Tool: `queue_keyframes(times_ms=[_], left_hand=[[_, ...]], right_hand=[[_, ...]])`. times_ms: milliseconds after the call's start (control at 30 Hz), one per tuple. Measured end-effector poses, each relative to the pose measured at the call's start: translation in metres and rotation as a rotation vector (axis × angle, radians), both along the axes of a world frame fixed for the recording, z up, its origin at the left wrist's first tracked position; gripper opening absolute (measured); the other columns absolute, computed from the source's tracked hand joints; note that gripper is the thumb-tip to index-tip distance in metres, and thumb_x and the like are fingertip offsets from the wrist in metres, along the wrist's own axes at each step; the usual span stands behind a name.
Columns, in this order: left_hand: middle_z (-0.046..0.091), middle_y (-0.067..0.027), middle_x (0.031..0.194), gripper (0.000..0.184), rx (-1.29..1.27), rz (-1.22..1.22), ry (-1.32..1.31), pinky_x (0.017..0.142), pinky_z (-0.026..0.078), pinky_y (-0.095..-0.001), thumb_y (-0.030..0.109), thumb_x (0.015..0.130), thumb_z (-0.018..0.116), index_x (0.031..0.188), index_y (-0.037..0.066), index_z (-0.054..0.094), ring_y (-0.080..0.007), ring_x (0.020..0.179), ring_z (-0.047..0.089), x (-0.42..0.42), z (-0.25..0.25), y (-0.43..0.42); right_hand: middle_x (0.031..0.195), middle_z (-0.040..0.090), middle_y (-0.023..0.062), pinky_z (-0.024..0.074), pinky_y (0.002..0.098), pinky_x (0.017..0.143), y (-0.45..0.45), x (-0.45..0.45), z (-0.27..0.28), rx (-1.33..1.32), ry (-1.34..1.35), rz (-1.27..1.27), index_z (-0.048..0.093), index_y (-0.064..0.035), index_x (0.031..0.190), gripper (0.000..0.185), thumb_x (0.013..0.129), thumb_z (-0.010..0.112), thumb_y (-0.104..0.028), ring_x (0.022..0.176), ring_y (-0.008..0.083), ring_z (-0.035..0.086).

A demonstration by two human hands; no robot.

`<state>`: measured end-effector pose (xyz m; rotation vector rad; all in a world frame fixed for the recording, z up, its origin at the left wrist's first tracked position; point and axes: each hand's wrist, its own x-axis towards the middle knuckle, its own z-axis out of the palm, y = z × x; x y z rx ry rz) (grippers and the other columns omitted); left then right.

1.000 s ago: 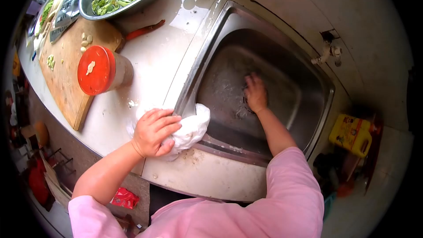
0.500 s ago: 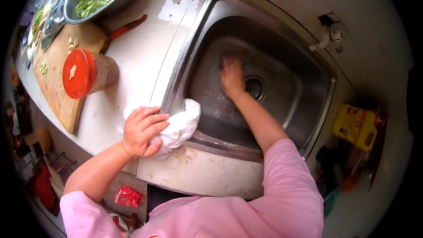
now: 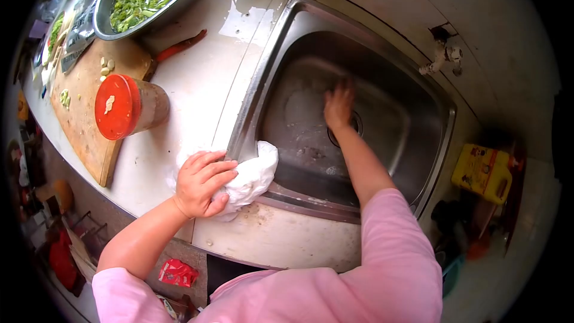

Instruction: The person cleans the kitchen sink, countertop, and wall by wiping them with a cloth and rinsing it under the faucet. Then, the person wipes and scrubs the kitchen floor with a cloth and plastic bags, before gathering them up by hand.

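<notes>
My left hand (image 3: 205, 183) lies on a crumpled white cloth (image 3: 254, 173) at the near left corner of the sink, fingers extended over it and the thumb apart. Inside the wet stainless steel sink (image 3: 379, 161), my right hand (image 3: 339, 105) is low over the basin floor, just left of the drain (image 3: 357, 124). Its fingers are stretched out, somewhat blurred, and no object shows in them. Small bits and foamy water lie on the basin floor nearer to me.
Left of the sink stands a red-lidded jar (image 3: 152, 106) at a wooden cutting board (image 3: 81, 104) with garlic cloves. Behind are a red-handled knife (image 3: 182, 46) and a metal basin (image 3: 103, 17) of chopped greens. A tap (image 3: 442, 58) juts from the wall; a yellow jug (image 3: 481, 173) stands right.
My right hand has moved to the right across the basin floor, closer to the drain. My left hand stays on the cloth. The whole view has shifted slightly.
</notes>
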<state>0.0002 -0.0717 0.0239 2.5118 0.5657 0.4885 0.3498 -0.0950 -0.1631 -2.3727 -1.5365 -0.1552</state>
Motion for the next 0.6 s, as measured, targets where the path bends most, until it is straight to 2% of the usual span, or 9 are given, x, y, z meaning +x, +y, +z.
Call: queue_keyframes(times_ms=[100,133,200,233,300,367,400,467,600], left_hand=[[0.062,-0.0081,0.101,0.033,0.007,0.002,-0.015,0.084,0.042,-0.0405,0.031,0.073,0.049,0.093,0.007,0.061,-0.0284,0.098,0.056,0.000,0.000,0.000],[0.062,-0.0080,0.101,0.033,0.012,0.003,-0.010,0.084,0.042,-0.0406,0.031,0.074,0.049,0.093,0.007,0.061,-0.0284,0.098,0.056,0.000,0.000,0.001],[0.061,-0.0080,0.101,0.033,0.020,-0.001,-0.011,0.084,0.042,-0.0408,0.031,0.074,0.049,0.092,0.007,0.061,-0.0284,0.098,0.056,-0.001,-0.002,-0.001],[0.061,-0.0080,0.101,0.033,0.018,0.001,-0.012,0.084,0.042,-0.0410,0.031,0.074,0.049,0.093,0.007,0.061,-0.0285,0.099,0.056,0.000,0.000,-0.002],[0.061,-0.0080,0.101,0.033,0.023,0.005,-0.012,0.084,0.041,-0.0413,0.031,0.074,0.048,0.093,0.007,0.061,-0.0286,0.099,0.055,0.000,0.001,-0.002],[0.061,-0.0079,0.101,0.032,0.031,0.003,-0.026,0.085,0.040,-0.0419,0.031,0.075,0.048,0.093,0.007,0.061,-0.0287,0.099,0.055,0.000,0.002,-0.003],[0.061,-0.0078,0.101,0.032,0.035,0.009,-0.034,0.086,0.040,-0.0420,0.031,0.075,0.048,0.093,0.007,0.060,-0.0287,0.100,0.055,0.001,0.002,-0.004],[0.061,-0.0074,0.101,0.031,0.033,0.017,-0.045,0.086,0.040,-0.0422,0.030,0.075,0.048,0.092,0.007,0.060,-0.0287,0.099,0.055,0.002,0.003,-0.004],[0.061,-0.0070,0.101,0.031,0.037,0.029,-0.042,0.087,0.040,-0.0425,0.029,0.074,0.049,0.092,0.008,0.060,-0.0287,0.100,0.054,0.001,0.003,-0.006]], right_hand=[[0.132,0.036,0.0227,0.0232,0.0422,0.106,0.015,-0.013,-0.007,-0.065,0.047,-0.152,0.042,0.0052,0.122,0.049,0.082,0.053,-0.022,0.125,0.0356,0.031],[0.129,0.041,0.0192,0.0269,0.0403,0.104,0.010,-0.021,-0.008,-0.321,0.138,0.046,0.050,0.0014,0.116,0.040,0.080,0.052,-0.016,0.123,0.0326,0.035],[0.124,0.047,0.0147,0.0341,0.0387,0.100,-0.023,-0.041,-0.009,-0.223,0.203,0.754,0.057,-0.0055,0.109,0.032,0.079,0.052,-0.013,0.119,0.0310,0.040],[0.115,0.054,0.0124,0.0400,0.0375,0.095,-0.036,-0.044,0.013,-0.099,0.181,0.861,0.058,-0.0113,0.107,0.033,0.075,0.053,-0.008,0.112,0.0292,0.046],[0.115,0.052,0.0134,0.0415,0.0371,0.090,-0.049,-0.015,0.007,-0.087,0.329,0.719,0.054,-0.0125,0.110,0.036,0.074,0.058,-0.009,0.108,0.0318,0.048],[0.113,0.051,0.0138,0.0405,0.0359,0.088,-0.049,0.001,0.063,0.048,0.800,-0.208,0.049,-0.0086,0.111,0.039,0.076,0.065,-0.016,0.103,0.0301,0.050],[0.107,0.051,0.0134,0.0391,0.0336,0.086,-0.050,0.025,0.071,0.447,0.596,-0.244,0.047,-0.0049,0.107,0.042,0.077,0.068,-0.025,0.099,0.0262,0.050],[0.101,0.050,0.0116,0.0374,0.0333,0.087,-0.051,0.060,0.148,0.711,0.397,-0.296,0.048,-0.0025,0.105,0.034,0.082,0.064,-0.022,0.093,0.0234,0.049],[0.095,0.050,0.0116,0.0452,0.0366,0.072,-0.028,0.085,0.270,0.845,-0.044,-0.007,0.055,-0.0018,0.095,0.021,0.081,0.062,-0.016,0.084,0.0250,0.052]])
